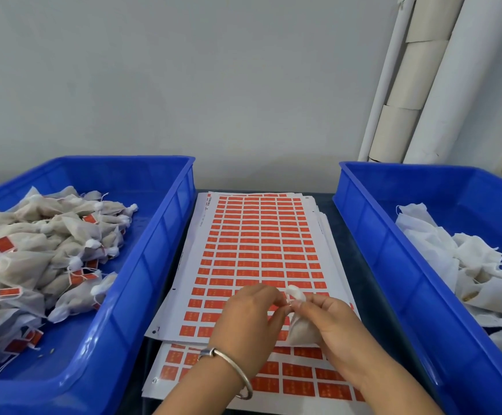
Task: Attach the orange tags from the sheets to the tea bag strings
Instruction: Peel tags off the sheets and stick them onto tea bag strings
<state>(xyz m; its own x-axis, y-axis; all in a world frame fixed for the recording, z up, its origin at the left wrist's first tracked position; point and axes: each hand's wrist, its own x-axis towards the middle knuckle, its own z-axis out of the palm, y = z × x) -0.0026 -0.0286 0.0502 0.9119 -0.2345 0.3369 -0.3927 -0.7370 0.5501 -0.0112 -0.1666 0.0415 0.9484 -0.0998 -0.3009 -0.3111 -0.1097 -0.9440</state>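
Pinching one tea bag (302, 332) between both hands (276, 317) over the tag sheets (261, 241), I judge tagging its string comes next.

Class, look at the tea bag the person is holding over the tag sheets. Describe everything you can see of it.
The tea bag is a small pouch of thin, off-white, slightly see-through fabric, plump with pale filling. Its top is gathered into a white knot-like tuft that sticks up above the fingers. The right hand grips its body; the left hand pinches at its neck, where any string is too fine to make out. It hangs just above the top sheet of orange tags, between the two blue bins. No tag shows on it.
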